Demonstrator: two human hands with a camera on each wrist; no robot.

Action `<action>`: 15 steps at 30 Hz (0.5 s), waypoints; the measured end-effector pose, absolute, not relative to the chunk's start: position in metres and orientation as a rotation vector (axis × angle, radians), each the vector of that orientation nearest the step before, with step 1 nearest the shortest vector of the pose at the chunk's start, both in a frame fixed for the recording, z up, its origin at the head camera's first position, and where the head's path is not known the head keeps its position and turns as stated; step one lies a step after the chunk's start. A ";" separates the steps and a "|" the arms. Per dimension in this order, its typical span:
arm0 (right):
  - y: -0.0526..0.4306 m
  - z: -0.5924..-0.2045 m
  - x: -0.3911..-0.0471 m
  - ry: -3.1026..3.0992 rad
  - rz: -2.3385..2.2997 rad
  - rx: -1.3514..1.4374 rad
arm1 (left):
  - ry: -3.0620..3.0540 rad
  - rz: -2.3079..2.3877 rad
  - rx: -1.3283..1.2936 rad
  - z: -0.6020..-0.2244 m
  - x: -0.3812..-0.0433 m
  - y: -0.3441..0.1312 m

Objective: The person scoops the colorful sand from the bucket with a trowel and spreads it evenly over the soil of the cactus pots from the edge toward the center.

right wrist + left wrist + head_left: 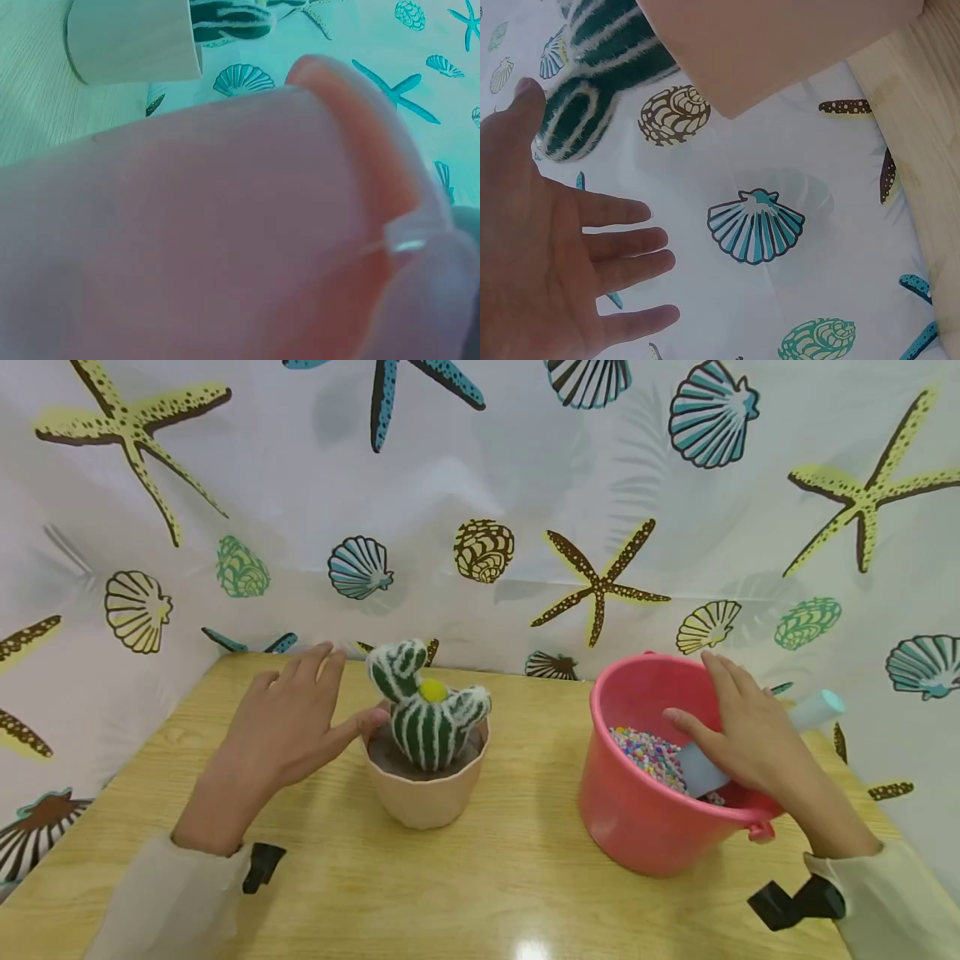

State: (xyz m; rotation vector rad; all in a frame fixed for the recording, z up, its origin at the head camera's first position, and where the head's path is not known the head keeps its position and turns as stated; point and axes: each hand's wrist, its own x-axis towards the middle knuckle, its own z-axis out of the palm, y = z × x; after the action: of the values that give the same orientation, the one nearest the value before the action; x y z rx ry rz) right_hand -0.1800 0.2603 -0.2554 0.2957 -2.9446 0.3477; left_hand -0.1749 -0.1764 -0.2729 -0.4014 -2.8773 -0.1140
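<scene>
My left hand (292,731) is just left of a potted knitted cactus (427,731), green with white stripes and a yellow top. Its fingers are spread, and the thumb tip lies at the rim of the peach pot (423,802). In the left wrist view the palm (532,247) faces the camera and holds nothing. My right hand (742,735) hovers over a pink bucket (645,827), fingers extended and thumb apart. A light blue scoop (817,710) leans in the bucket among small multicoloured beads (648,756); the hand covers its middle.
Both vessels stand on a light wooden table (487,877), pot left of centre and bucket to its right. A white cloth (465,468) printed with shells and starfish hangs behind and at the sides. A bucket lug (761,832) sticks out at the near right.
</scene>
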 end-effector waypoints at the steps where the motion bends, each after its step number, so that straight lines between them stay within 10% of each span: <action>1: 0.260 -0.254 -0.178 -2.946 0.357 0.290 | -2.867 -0.120 -0.400 -0.273 -0.174 -0.176; 15: 0.257 -0.252 -0.163 -2.778 0.402 0.382 | -2.598 -0.184 -0.444 -0.277 -0.152 -0.165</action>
State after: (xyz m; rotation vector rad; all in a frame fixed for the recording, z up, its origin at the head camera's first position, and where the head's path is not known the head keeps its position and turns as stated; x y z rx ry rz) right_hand -0.1627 0.2575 -0.2519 0.3824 -2.7778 0.4016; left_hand -0.1524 -0.1652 -0.2768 -0.4442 -2.5979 -0.1845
